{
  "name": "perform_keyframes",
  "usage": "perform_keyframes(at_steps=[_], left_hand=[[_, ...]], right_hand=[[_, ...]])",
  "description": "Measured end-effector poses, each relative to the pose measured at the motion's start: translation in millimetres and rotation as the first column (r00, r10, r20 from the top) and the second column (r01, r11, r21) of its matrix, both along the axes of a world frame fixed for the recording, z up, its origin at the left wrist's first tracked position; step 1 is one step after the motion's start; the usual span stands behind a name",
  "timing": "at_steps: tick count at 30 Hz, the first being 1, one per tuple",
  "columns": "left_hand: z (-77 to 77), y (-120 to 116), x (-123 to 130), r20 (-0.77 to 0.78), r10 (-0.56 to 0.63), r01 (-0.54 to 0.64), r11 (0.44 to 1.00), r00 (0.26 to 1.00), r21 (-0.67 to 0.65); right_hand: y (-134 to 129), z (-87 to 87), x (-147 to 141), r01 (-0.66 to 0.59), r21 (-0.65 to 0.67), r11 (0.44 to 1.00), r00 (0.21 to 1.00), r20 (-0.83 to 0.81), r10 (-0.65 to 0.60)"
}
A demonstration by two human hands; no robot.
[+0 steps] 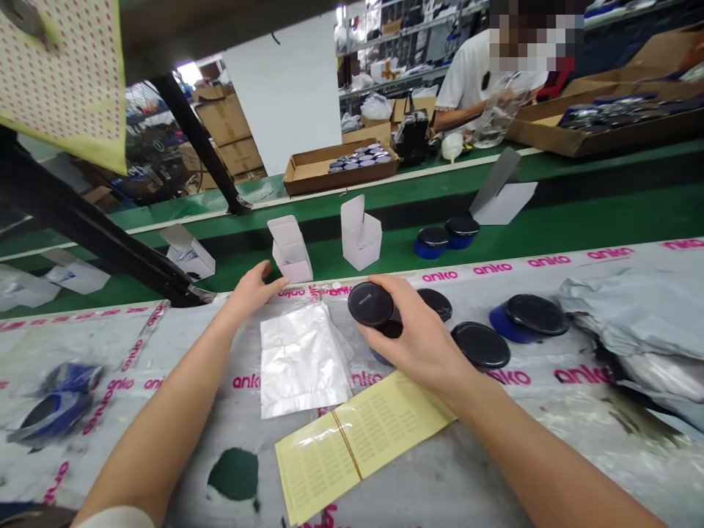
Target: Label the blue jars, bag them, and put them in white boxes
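My right hand (415, 330) is closed round the edge of a round black-topped item (370, 303), held above the plastic-covered bench. Below and beside it are more round black-topped items (481, 345), some with blue sides. My left hand (256, 292) is open, thumb and fingers apart, beside a small white box (291, 253) with its flap up; I cannot tell whether it touches the box. Between my hands lies a stack of silvery-white plastic bags (302, 359). In front of them, a yellow sheet of printed labels (366, 444) lies flat.
Another open white box (361, 235) and two blue-and-black round items (432, 242) stand on the green conveyor (605, 198). A dark metal post (110, 220) slants at left. Grey plastic packaging (632, 323) lies at right. Across the conveyor a person sits near cardboard trays (308, 176).
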State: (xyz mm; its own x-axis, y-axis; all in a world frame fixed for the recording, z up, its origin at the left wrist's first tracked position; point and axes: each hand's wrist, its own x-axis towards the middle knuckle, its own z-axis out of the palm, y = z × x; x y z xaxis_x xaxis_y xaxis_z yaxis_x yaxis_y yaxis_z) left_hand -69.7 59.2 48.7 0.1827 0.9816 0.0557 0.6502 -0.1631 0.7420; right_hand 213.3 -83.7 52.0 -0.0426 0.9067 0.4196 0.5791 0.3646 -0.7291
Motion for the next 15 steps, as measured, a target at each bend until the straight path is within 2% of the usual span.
perform_keyframes(at_steps=[2, 5, 7, 11, 13, 15], left_hand=[[4.5, -20.0, 0.7, -0.054, -0.006, 0.004, 0.999, 0.999, -0.033], [4.6, -42.8, 9.7, -0.088, -0.145, 0.135, 0.985, 0.986, -0.111], [2.3, -49.9, 15.0, -0.079, -0.199, 0.187, 0.972, 0.977, -0.141], [1.0, -51.5, 13.0, -0.007, -0.170, 0.167, 0.972, 0.985, -0.165], [1.3, -51.3, 10.5, 0.032, -0.144, 0.147, 0.976, 0.989, -0.160], [0.0, -51.5, 10.8, 0.068, -0.115, 0.124, 0.982, 0.991, -0.144]], right_hand=[[-0.7, -0.3, -2.6, -0.028, 0.038, 0.999, 1.000, 0.016, 0.027], [-2.7, -2.3, -5.9, -0.068, 0.093, 0.993, 0.996, 0.064, 0.062], [-5.0, -4.5, -7.7, -0.072, 0.108, 0.991, 0.994, 0.094, 0.062], [-13.1, -6.2, -15.9, -0.112, 0.146, 0.983, 0.981, 0.172, 0.087], [-19.3, -4.4, -24.4, -0.196, 0.150, 0.969, 0.963, 0.214, 0.162], [-25.8, -2.1, -34.6, -0.306, 0.090, 0.948, 0.929, 0.245, 0.277]])
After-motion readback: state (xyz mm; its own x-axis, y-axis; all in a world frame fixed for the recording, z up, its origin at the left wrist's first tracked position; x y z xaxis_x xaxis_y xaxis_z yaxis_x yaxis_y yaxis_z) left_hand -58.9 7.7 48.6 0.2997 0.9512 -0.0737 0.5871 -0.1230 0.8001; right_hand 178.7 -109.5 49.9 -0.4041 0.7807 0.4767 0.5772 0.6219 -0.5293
